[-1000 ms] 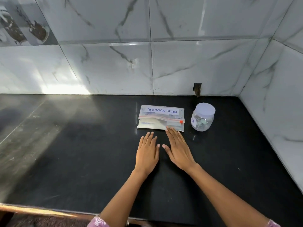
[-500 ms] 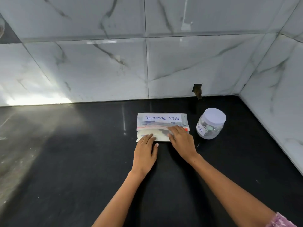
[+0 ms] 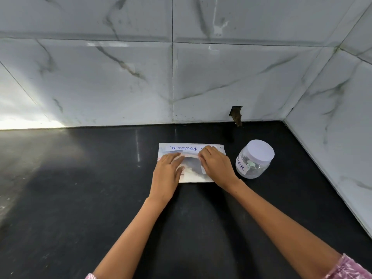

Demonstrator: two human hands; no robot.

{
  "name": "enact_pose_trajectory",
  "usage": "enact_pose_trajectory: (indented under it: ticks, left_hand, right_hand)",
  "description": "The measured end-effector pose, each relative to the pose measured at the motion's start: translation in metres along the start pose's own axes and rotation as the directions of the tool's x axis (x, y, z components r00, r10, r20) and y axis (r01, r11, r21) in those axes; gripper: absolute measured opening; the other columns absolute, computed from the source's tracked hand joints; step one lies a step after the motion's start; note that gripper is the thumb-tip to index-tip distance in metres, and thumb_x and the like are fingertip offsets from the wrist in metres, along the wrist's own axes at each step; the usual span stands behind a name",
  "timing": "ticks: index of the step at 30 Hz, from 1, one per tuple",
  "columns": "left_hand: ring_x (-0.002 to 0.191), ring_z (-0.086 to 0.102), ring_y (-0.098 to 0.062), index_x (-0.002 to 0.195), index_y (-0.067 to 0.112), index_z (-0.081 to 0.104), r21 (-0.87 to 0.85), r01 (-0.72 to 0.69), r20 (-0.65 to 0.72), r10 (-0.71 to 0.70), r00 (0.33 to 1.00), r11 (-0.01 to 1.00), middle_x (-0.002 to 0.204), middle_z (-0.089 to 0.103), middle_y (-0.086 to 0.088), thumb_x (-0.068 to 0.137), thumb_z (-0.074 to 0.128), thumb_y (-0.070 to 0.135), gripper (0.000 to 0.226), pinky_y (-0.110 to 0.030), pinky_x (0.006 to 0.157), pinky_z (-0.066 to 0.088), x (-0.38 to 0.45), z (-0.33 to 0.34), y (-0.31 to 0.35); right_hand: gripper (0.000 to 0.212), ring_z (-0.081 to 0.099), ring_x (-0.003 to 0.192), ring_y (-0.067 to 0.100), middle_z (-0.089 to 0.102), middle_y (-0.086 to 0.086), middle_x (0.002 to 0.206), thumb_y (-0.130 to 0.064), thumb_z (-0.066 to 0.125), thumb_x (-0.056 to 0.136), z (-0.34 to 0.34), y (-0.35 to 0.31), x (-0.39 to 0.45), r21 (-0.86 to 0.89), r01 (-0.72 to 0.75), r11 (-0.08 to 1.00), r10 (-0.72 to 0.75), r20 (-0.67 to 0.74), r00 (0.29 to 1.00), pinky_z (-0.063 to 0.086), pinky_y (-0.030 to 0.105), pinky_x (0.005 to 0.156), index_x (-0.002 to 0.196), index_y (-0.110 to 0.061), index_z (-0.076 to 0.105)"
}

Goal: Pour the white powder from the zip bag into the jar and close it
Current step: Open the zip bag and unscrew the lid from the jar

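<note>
A clear zip bag [image 3: 192,174] with white powder lies flat on the black counter [image 3: 80,198], its white label reading "POWDER" along the far edge. My left hand [image 3: 168,172] rests on the bag's left part, fingers at the zip strip. My right hand [image 3: 216,168] lies on its right part, fingertips pinching at the same strip near the middle. The strip between my hands bows upward. Right of the bag stands a clear plastic jar [image 3: 254,160] with a white lid on, untouched.
Marble-tiled walls close the counter at the back and on the right [image 3: 332,137], forming a corner behind the jar. A small dark hole [image 3: 236,115] sits low in the back wall. Black counter stretches to the left and toward me.
Both hands moved forward from the counter onto the bag and now grip its zip strip; the strip has lifted between them. The camera also came closer.
</note>
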State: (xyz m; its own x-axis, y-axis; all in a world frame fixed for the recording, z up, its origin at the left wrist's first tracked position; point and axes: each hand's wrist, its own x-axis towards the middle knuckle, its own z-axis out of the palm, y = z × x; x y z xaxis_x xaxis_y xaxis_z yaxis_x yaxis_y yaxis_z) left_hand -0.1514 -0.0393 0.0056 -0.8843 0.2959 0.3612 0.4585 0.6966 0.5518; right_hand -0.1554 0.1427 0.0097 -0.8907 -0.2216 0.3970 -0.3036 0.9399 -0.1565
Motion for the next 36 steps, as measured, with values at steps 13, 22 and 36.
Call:
enact_pose_trajectory:
  ticks: [13,22,36]
  left_hand:
    - [0.077,0.067,-0.016,0.089,0.006,0.076,-0.148,-0.172,-0.076,0.163,0.984,0.974,0.086,0.073,-0.006,0.082,0.067,0.0,0.013,-0.024,0.074,0.053,0.058,-0.078,0.024]
    - [0.074,0.071,-0.014,0.085,0.007,0.077,-0.382,-0.027,0.126,0.081,0.989,0.924,0.08,0.076,-0.007,0.073,0.079,0.008,0.012,-0.018,0.071,0.054,0.086,-0.134,0.05]
    - [0.078,0.07,-0.011,0.089,0.005,0.075,-0.641,0.19,0.293,0.008,0.956,0.744,0.078,0.076,-0.003,0.076,0.075,0.001,0.013,-0.016,0.072,0.053,0.074,-0.149,0.055]
  right_hand:
    - [0.021,0.068,0.074,0.024,0.069,0.014,0.093,-0.01,0.075,0.076,-0.085,-0.021,0.027,0.007,0.203,0.979,-0.199,-0.145,0.969,0.054,0.025,0.062,0.096,-0.006,0.07]
    - [0.017,0.068,0.07,0.028,0.07,0.015,0.092,-0.008,0.075,0.075,-0.127,-0.04,0.043,0.028,0.248,0.968,-0.234,-0.241,0.942,0.058,0.034,0.059,0.091,-0.001,0.073]
    - [0.007,0.071,0.076,0.022,0.074,0.008,0.094,-0.01,0.073,0.078,-0.143,-0.064,0.029,0.043,0.241,0.97,-0.215,-0.316,0.924,0.059,0.033,0.059,0.084,-0.005,0.074]
